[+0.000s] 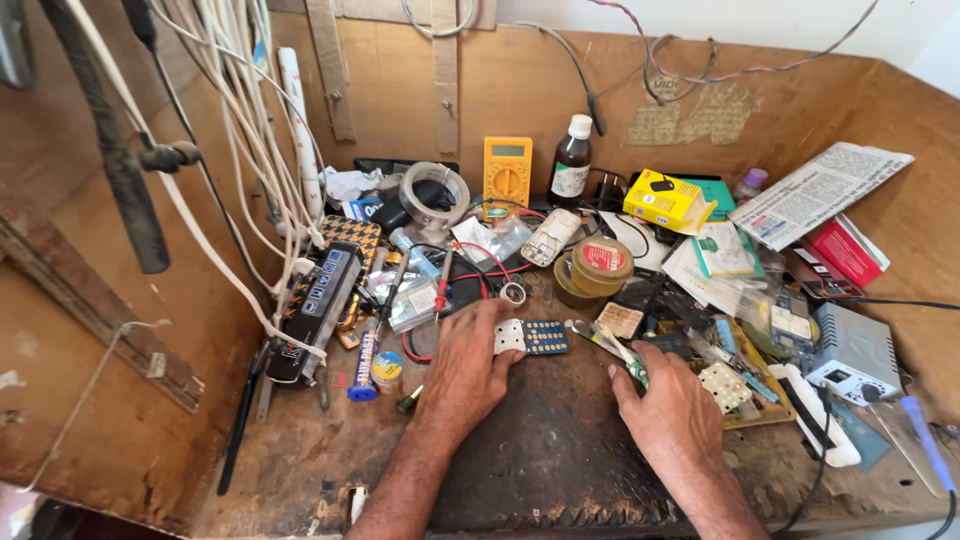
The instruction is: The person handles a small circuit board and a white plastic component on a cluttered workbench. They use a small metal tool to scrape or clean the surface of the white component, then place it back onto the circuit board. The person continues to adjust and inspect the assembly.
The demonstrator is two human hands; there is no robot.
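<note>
My left hand rests on the dark mat, its fingertips touching a small keypad sheet that is white at one end and blue with yellow dots at the other. My right hand lies palm down at the mat's right edge, with a small green circuit board under its fingers. A thin metal tool lies between the two hands. Whether the right hand grips the board or only presses on it is not visible.
The wooden bench is crowded: a yellow multimeter, a dark bottle, tape rolls, a yellow box, a power strip at left, a white charger unit at right. White cables hang at the left wall.
</note>
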